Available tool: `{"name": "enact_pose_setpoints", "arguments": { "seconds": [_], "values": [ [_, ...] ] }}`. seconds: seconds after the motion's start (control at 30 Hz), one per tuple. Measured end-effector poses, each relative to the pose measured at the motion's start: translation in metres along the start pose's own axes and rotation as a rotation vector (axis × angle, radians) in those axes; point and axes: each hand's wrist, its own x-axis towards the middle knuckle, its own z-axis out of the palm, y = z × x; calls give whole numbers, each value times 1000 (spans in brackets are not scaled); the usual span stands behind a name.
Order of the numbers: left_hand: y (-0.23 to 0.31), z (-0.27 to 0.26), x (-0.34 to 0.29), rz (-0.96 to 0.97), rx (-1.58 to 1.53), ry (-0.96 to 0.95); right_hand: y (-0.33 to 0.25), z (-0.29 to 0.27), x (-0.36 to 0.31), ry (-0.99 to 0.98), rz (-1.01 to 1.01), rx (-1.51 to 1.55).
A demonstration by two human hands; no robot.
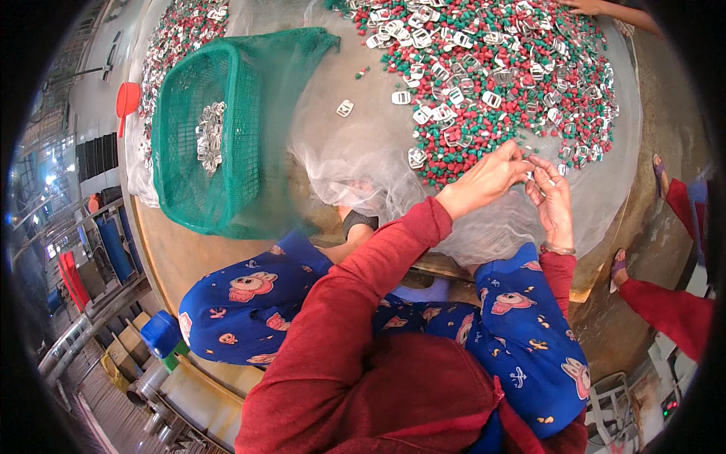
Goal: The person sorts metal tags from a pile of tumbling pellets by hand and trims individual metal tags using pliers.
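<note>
My left hand (490,178) and my right hand (552,201) meet at the near edge of a spread pile of small red and green pellets (484,125). Their fingertips pinch a small silvery piece, apparently a metal buckle (530,175), mostly hidden by the fingers. Many flat metal buckles (491,99) with slots lie mixed among the pellets. Just beyond my right fingers is another shiny piece (563,169). One buckle (345,108) lies apart, to the left of the pile. A green basket (246,144) draped with green netting holds a heap of buckles (211,136).
Thin translucent netting (348,163) covers the work surface and bunches near my knees. A second pile (178,49) lies beyond the basket, near a red scoop (127,100). Another person's hand (586,6) reaches in at the far right; someone's feet (620,268) stand on the right.
</note>
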Motion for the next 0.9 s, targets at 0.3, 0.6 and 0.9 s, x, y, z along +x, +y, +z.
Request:
{"name": "enact_pose_setpoints", "arguments": {
  "seconds": [0.3,0.6,0.9],
  "values": [
    [11,5,-7,-107,-1,27,-1,16,-16,153,-70,-341],
    [11,19,-11,-174,89,119,12,35,-5,421,-261,-836],
    [16,28,7,-215,184,71,11,19,-17,437,-76,-500]
  ]
}}
